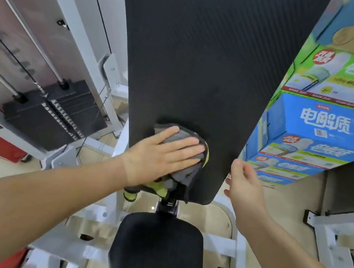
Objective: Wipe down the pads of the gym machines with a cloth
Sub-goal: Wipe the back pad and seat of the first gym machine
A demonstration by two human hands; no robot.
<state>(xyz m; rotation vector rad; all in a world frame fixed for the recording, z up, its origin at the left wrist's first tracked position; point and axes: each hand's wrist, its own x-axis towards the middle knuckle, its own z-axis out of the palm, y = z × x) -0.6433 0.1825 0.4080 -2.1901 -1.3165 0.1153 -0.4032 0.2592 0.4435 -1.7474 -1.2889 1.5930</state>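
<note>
Padding first: the long black textured back pad (203, 69) of our white-framed gym machine (236, 246) fills the middle of the frame from the top edge down, narrowing to a rounded lower end. Left of it stands the black weight stack (53, 114) on its steel guide rods, close beside the pad's left edge. To the right, stacked blue and green printed cardboard boxes (315, 130) sit just beside the pad's right edge, so room is tight on that side. Below, at bottom centre, the smaller black rounded seat pad (157, 251) is set apart from the back pad by a gap with a black bracket in it.

Our left hand (159, 154) lies flat, fingers straight and together, pressing the crumpled grey cloth with yellow-green trim (184, 133) against the lower left part of the back pad. The cloth bunches out above the fingers and hangs down past the pad's bottom edge. Most of the pad above the cloth is bare.

Our right hand (245, 184) is at the pad's lower right edge, thumb tip touching it and fingers loosely bent; we cannot tell whether it grips the edge.
</note>
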